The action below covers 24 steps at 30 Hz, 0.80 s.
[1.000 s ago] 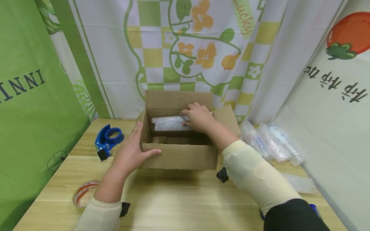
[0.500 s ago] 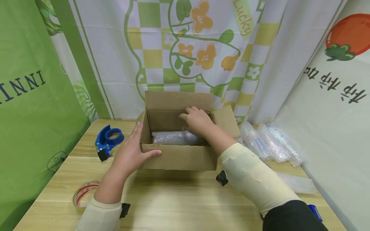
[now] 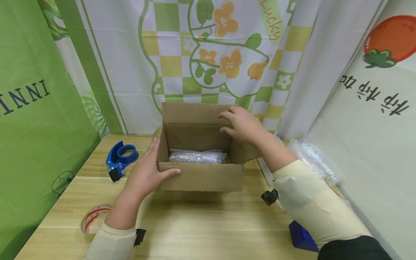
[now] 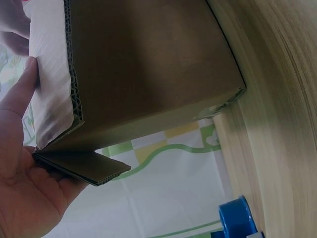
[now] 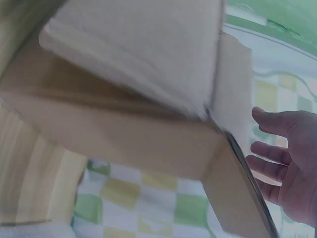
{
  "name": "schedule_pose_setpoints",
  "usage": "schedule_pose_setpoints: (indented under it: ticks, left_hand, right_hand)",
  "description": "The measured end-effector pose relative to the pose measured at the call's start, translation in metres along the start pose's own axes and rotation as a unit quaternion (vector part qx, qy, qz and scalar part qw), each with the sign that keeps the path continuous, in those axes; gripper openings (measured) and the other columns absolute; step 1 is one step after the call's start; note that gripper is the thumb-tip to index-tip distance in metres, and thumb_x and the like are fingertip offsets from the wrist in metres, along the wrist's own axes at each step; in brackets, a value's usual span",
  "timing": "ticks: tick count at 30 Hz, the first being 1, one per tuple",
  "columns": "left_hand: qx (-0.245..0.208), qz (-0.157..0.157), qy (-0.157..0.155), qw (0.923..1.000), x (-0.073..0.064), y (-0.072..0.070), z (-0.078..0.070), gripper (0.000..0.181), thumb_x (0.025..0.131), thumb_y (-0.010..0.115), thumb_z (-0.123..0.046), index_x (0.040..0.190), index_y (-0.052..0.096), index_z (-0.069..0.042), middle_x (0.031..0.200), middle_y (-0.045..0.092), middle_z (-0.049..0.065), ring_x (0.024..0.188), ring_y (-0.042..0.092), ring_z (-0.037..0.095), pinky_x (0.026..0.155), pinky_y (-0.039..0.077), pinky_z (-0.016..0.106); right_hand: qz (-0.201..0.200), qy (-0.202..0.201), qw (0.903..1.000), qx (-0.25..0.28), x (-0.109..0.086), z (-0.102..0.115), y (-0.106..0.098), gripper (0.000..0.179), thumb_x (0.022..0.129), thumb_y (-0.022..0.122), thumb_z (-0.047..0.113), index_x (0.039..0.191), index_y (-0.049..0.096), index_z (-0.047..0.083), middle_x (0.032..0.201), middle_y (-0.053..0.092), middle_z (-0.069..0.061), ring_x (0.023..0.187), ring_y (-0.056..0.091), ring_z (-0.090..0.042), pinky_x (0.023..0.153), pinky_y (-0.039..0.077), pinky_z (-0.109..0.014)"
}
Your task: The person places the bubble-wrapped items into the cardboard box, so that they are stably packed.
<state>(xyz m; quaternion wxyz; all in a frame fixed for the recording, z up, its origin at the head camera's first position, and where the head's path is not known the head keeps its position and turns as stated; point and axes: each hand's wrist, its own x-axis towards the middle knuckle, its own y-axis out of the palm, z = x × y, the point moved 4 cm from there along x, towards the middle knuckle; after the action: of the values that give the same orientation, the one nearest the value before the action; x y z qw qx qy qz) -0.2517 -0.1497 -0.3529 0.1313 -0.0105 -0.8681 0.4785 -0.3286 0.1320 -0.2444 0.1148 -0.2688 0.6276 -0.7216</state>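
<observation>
Bubble-wrapped bundle inside an open cardboard box.
From my end I see a plain brown corrugated box [image 3: 195, 138] upright on the worktop [image 3: 195, 224], its top open: the rear flap [image 3: 195, 112] stands up, the front flap [image 3: 201, 177] folds outward and the right flap [image 3: 249, 153] splays sideways. My left hand [image 3: 146, 171] touches its left front corner, thumb on that front flap; my right hand [image 3: 243, 124] is over its right rear part. The bundle [image 3: 197, 156], clear and shiny, lies crosswise in the box, close behind the front wall, which hides its lower part from me; I cannot tell what the wrap holds.
</observation>
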Motion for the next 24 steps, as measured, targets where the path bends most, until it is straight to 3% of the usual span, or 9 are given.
schedule_pose_setpoints:
  ticks: [7,13,19,24]
  left_hand:
    - [-0.001,0.002,0.001,1.0,0.0,0.001,0.0,0.125,0.073,0.067,-0.075,0.159,0.003,-0.012,0.165,0.007,0.012,0.149,0.018,0.04,0.115,0.026,0.06]
    - [-0.003,0.007,0.0,1.0,0.0,0.001,-0.001,0.125,0.073,0.067,-0.075,0.159,0.002,-0.011,0.165,0.006,0.012,0.148,0.017,0.042,0.114,0.026,0.062]
    - [-0.006,0.009,0.001,0.9999,0.0,0.001,-0.001,0.124,0.074,0.067,-0.074,0.159,0.002,-0.012,0.165,0.005,0.011,0.148,0.017,0.042,0.114,0.026,0.062]
    - [-0.005,0.007,0.004,1.0,0.0,0.001,0.0,0.125,0.074,0.066,-0.075,0.159,0.002,-0.011,0.165,0.004,0.012,0.148,0.017,0.042,0.114,0.026,0.062]
  right_hand:
    - [-0.019,0.035,0.9987,0.033,-0.034,-0.026,-0.035,0.051,0.094,0.067,0.034,0.14,0.053,0.017,0.132,0.053,-0.011,0.123,0.049,-0.033,0.097,0.045,-0.054]
    - [-0.036,0.05,0.9968,0.05,-0.071,-0.051,-0.048,0.049,0.094,0.066,0.032,0.138,0.054,0.014,0.13,0.054,-0.013,0.116,0.053,-0.032,0.092,0.047,-0.053]
    - [0.004,0.096,0.9917,0.084,-0.111,-0.076,-0.053,0.052,0.097,0.062,0.035,0.142,0.05,0.014,0.136,0.05,-0.014,0.123,0.049,-0.035,0.094,0.044,-0.059]
    - [0.049,0.104,0.991,0.069,-0.141,-0.095,-0.048,0.057,0.096,0.062,0.04,0.141,0.05,0.008,0.136,0.053,-0.019,0.122,0.051,-0.039,0.095,0.043,-0.061]
